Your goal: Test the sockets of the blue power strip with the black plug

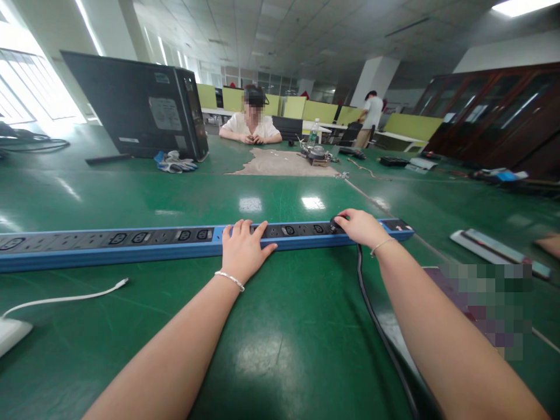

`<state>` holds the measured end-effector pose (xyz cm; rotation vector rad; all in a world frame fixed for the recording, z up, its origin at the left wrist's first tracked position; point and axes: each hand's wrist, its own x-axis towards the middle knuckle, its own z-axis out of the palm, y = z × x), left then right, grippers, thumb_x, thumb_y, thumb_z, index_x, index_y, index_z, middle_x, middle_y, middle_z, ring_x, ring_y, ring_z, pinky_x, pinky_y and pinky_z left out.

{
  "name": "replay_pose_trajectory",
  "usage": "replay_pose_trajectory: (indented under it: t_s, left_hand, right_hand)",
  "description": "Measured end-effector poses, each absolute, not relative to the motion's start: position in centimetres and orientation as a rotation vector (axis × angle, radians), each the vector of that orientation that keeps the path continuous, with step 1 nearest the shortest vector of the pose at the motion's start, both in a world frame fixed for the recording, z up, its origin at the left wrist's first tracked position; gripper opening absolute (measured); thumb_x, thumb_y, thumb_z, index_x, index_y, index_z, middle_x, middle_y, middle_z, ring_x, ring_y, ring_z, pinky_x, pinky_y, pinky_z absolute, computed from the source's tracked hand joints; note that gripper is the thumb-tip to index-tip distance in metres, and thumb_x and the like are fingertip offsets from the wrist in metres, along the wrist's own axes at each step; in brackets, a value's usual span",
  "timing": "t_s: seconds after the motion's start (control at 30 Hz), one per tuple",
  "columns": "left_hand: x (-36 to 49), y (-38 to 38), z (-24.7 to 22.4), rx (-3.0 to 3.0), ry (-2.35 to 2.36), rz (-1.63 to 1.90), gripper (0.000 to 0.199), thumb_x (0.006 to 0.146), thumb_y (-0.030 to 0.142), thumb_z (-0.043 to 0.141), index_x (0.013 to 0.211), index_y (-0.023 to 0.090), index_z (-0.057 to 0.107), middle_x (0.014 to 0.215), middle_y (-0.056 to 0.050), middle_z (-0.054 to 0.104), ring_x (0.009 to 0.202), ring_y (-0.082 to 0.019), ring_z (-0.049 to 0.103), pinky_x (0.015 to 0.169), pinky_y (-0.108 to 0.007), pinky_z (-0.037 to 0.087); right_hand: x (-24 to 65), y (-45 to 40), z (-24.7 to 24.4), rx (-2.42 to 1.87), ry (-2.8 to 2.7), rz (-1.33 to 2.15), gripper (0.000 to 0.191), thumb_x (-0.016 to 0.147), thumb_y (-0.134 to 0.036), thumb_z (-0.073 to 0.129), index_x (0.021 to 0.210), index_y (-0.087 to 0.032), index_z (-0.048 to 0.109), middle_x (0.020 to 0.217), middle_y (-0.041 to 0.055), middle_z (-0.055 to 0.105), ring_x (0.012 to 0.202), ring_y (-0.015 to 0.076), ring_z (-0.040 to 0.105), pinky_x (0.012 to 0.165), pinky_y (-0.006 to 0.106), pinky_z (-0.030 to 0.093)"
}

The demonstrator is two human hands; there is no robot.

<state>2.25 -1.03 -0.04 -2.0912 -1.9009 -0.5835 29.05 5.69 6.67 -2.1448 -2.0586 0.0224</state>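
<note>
A long blue power strip (pixel 153 251) with a black socket face lies across the green table. My left hand (pixel 244 245) rests on its middle, fingers spread over the top and thumb along the near side. Near the strip's right end, my right hand (pixel 361 226) is closed on a black plug (pixel 336 223) at the sockets. Whether its pins are inside a socket is hidden. A black cable (pixel 365 286) runs from under that hand toward me and off the bottom edge.
A white cable (pixel 79 298) lies front left. Behind the strip stand a black computer case (pixel 144 111) and gloves (pixel 174 162). A person (pixel 251 122) sits across the table, near a bottle (pixel 314 133) and a metal device (pixel 317 153). A flat box (pixel 499 251) lies right.
</note>
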Motion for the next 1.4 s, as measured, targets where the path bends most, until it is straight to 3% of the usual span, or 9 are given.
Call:
replay_pose_trajectory:
  t_s: [1.4]
  left_hand:
    - [2.3, -1.0, 0.0, -2.081, -1.894, -0.560, 0.058, 0.081, 0.061, 0.044, 0.130, 0.031, 0.049, 0.129, -0.011, 0.053, 0.123, -0.029, 0.042, 0.102, -0.048, 0.026]
  right_hand:
    - [27.8, 6.5, 6.2, -2.269, -2.212, -0.021, 0.039, 0.087, -0.038, 0.042, 0.104, -0.014, 0.067, 0.101, 0.0163, 0.069, 0.094, 0.0247, 0.064, 0.077, 0.031, 0.046]
